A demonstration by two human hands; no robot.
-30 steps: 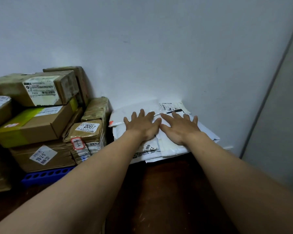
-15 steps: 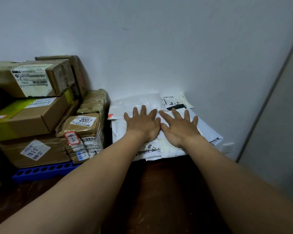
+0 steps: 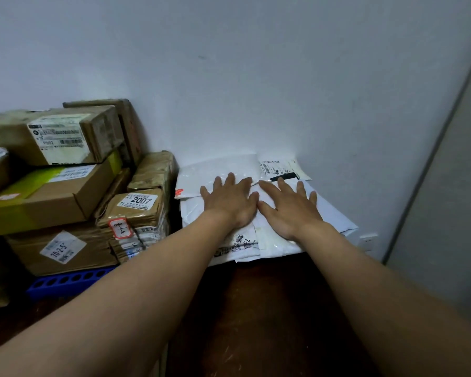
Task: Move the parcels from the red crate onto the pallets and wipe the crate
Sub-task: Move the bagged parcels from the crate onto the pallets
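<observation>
Pressing white mailers (image 3: pixel 218 170) | both hands flat | cardboard boxes (image 3: pixel 52 197) left

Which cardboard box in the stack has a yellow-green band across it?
The middle box, under the top box with the large white label and above the box marked 70-2-5; the others are plain brown.

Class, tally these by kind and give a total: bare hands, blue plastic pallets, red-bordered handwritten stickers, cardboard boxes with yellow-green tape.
Bare hands: 2 (left hand, right hand)
Blue plastic pallet: 1
Red-bordered handwritten sticker: 1
Cardboard box with yellow-green tape: 1
Total: 5
</observation>
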